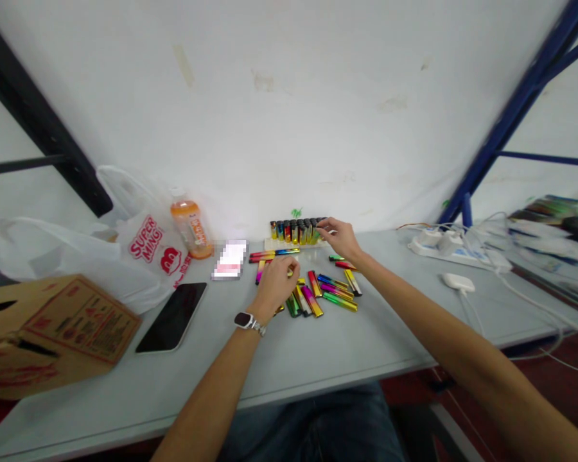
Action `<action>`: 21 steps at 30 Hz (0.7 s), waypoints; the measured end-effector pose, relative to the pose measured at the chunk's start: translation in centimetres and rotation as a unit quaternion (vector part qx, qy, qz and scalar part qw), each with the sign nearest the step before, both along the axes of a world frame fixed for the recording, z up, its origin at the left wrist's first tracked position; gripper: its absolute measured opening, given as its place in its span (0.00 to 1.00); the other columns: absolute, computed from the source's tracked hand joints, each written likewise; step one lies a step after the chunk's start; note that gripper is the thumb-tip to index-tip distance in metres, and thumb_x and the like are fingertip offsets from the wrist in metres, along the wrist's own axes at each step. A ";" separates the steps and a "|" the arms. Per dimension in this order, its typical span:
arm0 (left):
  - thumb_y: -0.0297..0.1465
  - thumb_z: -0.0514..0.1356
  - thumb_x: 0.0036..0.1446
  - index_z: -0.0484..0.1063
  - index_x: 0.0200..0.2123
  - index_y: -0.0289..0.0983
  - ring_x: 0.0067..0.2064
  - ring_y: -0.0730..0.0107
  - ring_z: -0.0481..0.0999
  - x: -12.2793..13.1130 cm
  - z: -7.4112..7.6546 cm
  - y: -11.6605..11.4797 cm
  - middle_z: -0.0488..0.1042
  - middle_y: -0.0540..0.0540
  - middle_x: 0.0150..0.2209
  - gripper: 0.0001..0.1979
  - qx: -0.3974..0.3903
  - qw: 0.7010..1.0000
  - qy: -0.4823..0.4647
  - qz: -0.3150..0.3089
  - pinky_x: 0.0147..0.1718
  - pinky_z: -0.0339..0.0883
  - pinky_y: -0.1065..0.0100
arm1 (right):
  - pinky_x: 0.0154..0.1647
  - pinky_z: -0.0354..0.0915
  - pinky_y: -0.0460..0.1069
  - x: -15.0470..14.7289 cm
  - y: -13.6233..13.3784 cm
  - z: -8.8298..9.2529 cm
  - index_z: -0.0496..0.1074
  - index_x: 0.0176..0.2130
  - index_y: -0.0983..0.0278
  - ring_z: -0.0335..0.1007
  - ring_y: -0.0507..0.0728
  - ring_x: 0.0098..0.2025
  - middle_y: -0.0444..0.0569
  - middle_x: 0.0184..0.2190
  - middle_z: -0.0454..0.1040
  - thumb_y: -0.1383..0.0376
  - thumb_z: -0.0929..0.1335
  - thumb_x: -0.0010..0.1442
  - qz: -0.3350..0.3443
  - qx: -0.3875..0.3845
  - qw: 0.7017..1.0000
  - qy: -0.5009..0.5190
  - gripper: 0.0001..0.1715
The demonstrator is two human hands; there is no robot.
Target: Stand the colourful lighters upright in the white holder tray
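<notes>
Slim metallic two-tone lighters, some loose and some upright with black tops, are grouped in front of me. The upright lighters stand in rows in a pale tray against the wall. At the right end of those rows is my right hand, its thumb and fingers pinched on a lighter that they largely hide. My left hand, wearing a watch at the wrist, is over the loose lighters. Its fingers are curled together, and whatever they hold is hidden.
Left of the lighters are a phone, a blurred-out bright object, an orange drink bottle, a white plastic bag and a cardboard box. To the right lie a power strip and a white charger with cables.
</notes>
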State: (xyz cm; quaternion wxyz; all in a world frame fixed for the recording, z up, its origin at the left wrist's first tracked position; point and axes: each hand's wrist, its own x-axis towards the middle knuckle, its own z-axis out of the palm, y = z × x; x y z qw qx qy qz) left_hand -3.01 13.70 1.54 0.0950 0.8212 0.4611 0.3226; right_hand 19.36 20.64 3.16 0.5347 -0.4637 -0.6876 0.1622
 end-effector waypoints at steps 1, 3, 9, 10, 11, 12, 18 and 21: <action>0.32 0.55 0.63 0.74 0.33 0.38 0.41 0.62 0.75 -0.1 0.0 0.0 0.77 0.44 0.37 0.09 -0.003 1.000 0.007 -0.015 0.43 0.66 0.62 | 0.36 0.72 0.51 0.1 0.8 0.0 0.76 0.39 0.65 0.73 0.55 0.33 0.49 0.33 0.78 0.60 0.69 0.58 -0.003 0.006 1.000 -0.028 0.12; 0.32 0.56 0.62 0.75 0.33 0.38 0.42 0.61 0.75 -0.3 -0.1 0.1 0.78 0.44 0.37 0.09 -0.017 0.998 0.019 -0.051 0.44 0.66 0.62 | 0.38 0.70 0.51 0.1 2.0 0.1 0.77 0.38 0.65 0.73 0.55 0.34 0.49 0.32 0.79 0.63 0.69 0.58 -0.009 0.018 0.997 -0.076 0.10; 0.34 0.62 0.57 0.80 0.31 0.38 0.41 0.60 0.75 -1.1 0.1 0.4 0.77 0.44 0.35 0.08 -0.057 0.992 0.045 -0.107 0.43 0.66 0.62 | 0.41 0.67 0.50 -0.3 3.9 0.1 0.79 0.39 0.65 0.72 0.54 0.35 0.49 0.33 0.80 0.69 0.69 0.57 0.001 0.024 0.985 -0.171 0.09; 0.35 0.63 0.56 0.80 0.31 0.38 0.41 0.60 0.75 -1.2 0.1 0.5 0.77 0.44 0.35 0.07 -0.061 0.991 0.045 -0.112 0.43 0.66 0.62 | 0.42 0.67 0.50 -0.4 4.1 0.2 0.79 0.38 0.65 0.72 0.54 0.35 0.49 0.34 0.80 0.69 0.69 0.57 0.006 0.022 0.984 -0.179 0.09; 0.35 0.64 0.55 0.80 0.31 0.39 0.41 0.60 0.75 -1.3 0.0 0.5 0.77 0.44 0.35 0.07 -0.067 0.990 0.043 -0.116 0.43 0.67 0.62 | 0.42 0.67 0.50 -0.4 4.2 0.2 0.79 0.38 0.66 0.73 0.54 0.35 0.49 0.34 0.80 0.70 0.69 0.57 0.011 0.020 0.983 -0.183 0.10; 0.35 0.64 0.55 0.80 0.31 0.39 0.41 0.60 0.75 -1.4 0.0 0.6 0.78 0.44 0.36 0.07 -0.072 0.990 0.041 -0.118 0.43 0.67 0.62 | 0.42 0.67 0.50 -0.5 4.3 0.3 0.80 0.38 0.66 0.73 0.55 0.35 0.50 0.34 0.81 0.70 0.69 0.56 0.015 0.016 0.983 -0.183 0.10; 0.33 0.64 0.54 0.79 0.31 0.38 0.41 0.60 0.75 -1.6 -0.4 1.0 0.78 0.44 0.36 0.05 -0.092 0.989 0.022 -0.114 0.42 0.67 0.62 | 0.41 0.67 0.49 -1.1 4.4 0.9 0.81 0.36 0.67 0.74 0.54 0.34 0.50 0.33 0.82 0.72 0.69 0.55 0.023 -0.016 0.987 -0.161 0.10; 0.31 0.63 0.54 0.79 0.32 0.37 0.41 0.61 0.75 -1.7 -0.6 1.2 0.78 0.44 0.36 0.04 -0.096 0.989 0.013 -0.112 0.42 0.67 0.62 | 0.39 0.67 0.49 -1.3 4.4 1.0 0.81 0.36 0.67 0.73 0.54 0.32 0.49 0.32 0.81 0.70 0.70 0.55 0.026 -0.025 0.989 -0.142 0.08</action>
